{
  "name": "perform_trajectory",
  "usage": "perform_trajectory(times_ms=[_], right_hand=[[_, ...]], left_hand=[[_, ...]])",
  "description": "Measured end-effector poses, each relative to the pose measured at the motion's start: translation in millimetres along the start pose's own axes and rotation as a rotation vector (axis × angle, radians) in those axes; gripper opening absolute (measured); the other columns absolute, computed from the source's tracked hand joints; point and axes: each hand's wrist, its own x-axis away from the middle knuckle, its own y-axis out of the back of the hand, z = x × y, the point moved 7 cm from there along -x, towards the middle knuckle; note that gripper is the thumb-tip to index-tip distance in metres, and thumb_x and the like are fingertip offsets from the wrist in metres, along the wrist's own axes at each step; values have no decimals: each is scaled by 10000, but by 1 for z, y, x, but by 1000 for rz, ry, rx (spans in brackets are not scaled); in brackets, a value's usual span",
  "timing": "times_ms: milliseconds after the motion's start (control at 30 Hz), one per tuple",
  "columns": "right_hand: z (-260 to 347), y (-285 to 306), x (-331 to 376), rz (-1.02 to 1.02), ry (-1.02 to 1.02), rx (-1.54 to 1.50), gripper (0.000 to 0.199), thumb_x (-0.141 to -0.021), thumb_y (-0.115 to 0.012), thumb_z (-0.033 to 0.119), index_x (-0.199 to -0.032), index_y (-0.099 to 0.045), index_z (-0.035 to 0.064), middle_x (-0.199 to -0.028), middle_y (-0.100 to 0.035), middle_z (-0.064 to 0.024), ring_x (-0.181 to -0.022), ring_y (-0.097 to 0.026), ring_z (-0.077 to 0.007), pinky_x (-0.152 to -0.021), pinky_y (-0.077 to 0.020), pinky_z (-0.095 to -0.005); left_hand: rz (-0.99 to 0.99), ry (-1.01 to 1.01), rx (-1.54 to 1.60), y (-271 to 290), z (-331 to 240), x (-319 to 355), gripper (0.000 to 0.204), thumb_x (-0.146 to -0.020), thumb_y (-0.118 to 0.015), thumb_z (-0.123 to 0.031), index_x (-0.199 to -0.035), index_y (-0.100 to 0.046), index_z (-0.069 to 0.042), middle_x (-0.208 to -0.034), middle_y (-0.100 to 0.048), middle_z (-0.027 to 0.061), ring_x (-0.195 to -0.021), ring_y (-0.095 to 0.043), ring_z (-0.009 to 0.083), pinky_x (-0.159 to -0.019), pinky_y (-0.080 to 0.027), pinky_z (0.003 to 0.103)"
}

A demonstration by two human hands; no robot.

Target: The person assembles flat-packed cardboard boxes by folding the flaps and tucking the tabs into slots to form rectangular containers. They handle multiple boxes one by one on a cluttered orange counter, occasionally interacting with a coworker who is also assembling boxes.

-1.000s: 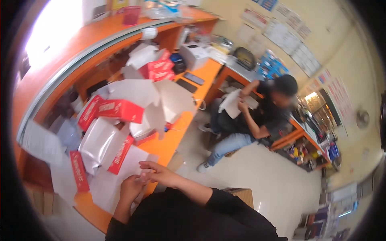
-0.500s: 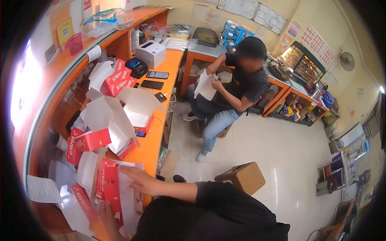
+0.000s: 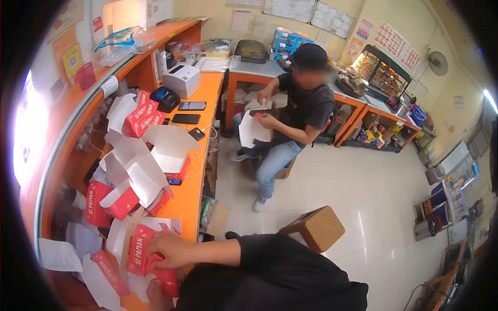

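Red carton, two hands at it, one seated co-worker

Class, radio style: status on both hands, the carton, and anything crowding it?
Right hand on red-and-white carton. Left hand low and close by, contact unclear. Open cartons crowd the orange counter just beyond.

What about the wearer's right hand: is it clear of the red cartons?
No, the right hand rests on a red carton at the orange counter's near end.
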Motion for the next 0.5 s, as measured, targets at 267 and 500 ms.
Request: perform_trajectory(times_ms=[267, 500], right_hand=[[19, 12, 14, 155, 75, 9, 134, -725, -706, 180, -806, -640, 96, -807, -561, -66, -874, -553, -263, -820, -397, -401], [20, 33, 26, 293, 37, 155, 294, -762, -703, 260, -1016, -658, 119, -1039, -572, -90, -1142, -469, -271, -924, -364, -430]], left_hand=[[184, -53, -76, -1, 8, -5, 303, -922, -603, -269, -1000, -565, 21, -976, -645, 122, -837, -627, 188, -738, -522, 329], [177, 11, -263, -39, 2, 7, 308, -914, -610, -269, -984, -588, 30, -903, -646, 93, -767, -602, 150, -694, -489, 286]])
